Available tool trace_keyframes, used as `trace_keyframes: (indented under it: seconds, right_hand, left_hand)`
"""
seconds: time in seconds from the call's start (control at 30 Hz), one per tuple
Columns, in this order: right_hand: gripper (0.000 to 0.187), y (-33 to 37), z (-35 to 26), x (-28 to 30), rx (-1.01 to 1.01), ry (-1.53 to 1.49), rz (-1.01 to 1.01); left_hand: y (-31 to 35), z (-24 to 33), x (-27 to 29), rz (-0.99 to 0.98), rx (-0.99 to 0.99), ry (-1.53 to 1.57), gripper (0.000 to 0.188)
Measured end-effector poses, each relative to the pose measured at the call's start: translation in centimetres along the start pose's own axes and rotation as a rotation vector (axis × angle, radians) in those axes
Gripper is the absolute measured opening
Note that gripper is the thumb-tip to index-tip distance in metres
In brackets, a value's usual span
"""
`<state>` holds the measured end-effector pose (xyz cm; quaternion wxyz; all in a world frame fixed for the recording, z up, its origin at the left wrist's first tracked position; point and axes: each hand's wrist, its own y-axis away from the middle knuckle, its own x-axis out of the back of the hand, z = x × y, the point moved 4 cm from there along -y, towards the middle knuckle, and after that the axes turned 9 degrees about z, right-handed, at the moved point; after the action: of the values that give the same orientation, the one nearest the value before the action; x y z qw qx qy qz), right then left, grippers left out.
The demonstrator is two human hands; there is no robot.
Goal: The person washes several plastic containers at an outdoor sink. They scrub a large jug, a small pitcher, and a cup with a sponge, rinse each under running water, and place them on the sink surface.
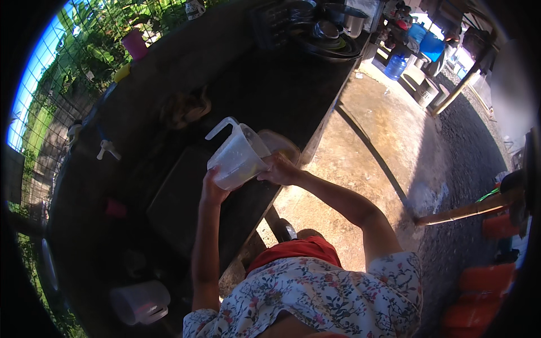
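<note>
Locate the translucent plastic measuring jug (239, 159) near the centre of view, tilted, in both hands over the dark surface (282, 79); note the left hand (213, 185) at the jug's 7 o'clock end, fingers clamped on the wall; note the right hand (279, 170) at the 4 o'clock side, fingers curled against the jug, grip partly hidden; cannot tell whether clamped.

Taking the jug as clock centre, find the clear round plastic piece (278, 139) just behind at 2 o'clock, partly covered; the metal cooking pot (354, 23) at 1 o'clock, among other cookware; the blue water bottle (395, 67) at 2 o'clock, well apart; the pink cup (134, 44) between 10 and 11 o'clock; the white tap (107, 149) at 9 o'clock; the red cup (115, 208) at 8 o'clock; the second translucent jug (135, 301) at 7 o'clock.
</note>
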<state>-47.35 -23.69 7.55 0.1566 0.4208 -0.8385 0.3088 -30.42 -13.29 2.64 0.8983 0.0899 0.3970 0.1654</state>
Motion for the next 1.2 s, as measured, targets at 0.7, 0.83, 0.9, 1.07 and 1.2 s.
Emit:
trace_keyframes:
  seconds: [0.7, 0.83, 0.9, 1.07, 1.2]
  right_hand:
    - [0.043, -1.4, 3.4, -5.0, -0.546, -1.249, -0.191]
    - [0.041, -2.0, 2.7, -7.5, -0.626, -0.970, -0.065]
    - [0.041, -3.0, 1.7, -9.9, -0.459, -0.801, -0.278]
    - [0.040, -3.7, 0.3, -17.9, -0.344, -0.663, -0.701]
    - [0.040, -2.8, -2.1, -24.5, -0.808, -1.472, -0.753]
  left_hand:
    - [2.2, 1.9, 0.7, 0.073, -0.371, -0.293, 0.094]
    - [3.6, 2.2, 3.2, 0.228, -0.394, -0.149, 0.095]
    - [4.3, 1.3, 3.8, 0.239, -0.394, -0.133, 0.095]
    - [8.2, 0.1, 7.3, 0.373, -0.436, -0.007, 0.095]
    - [12.4, 1.7, 11.9, 0.479, -0.448, -0.090, 0.094]
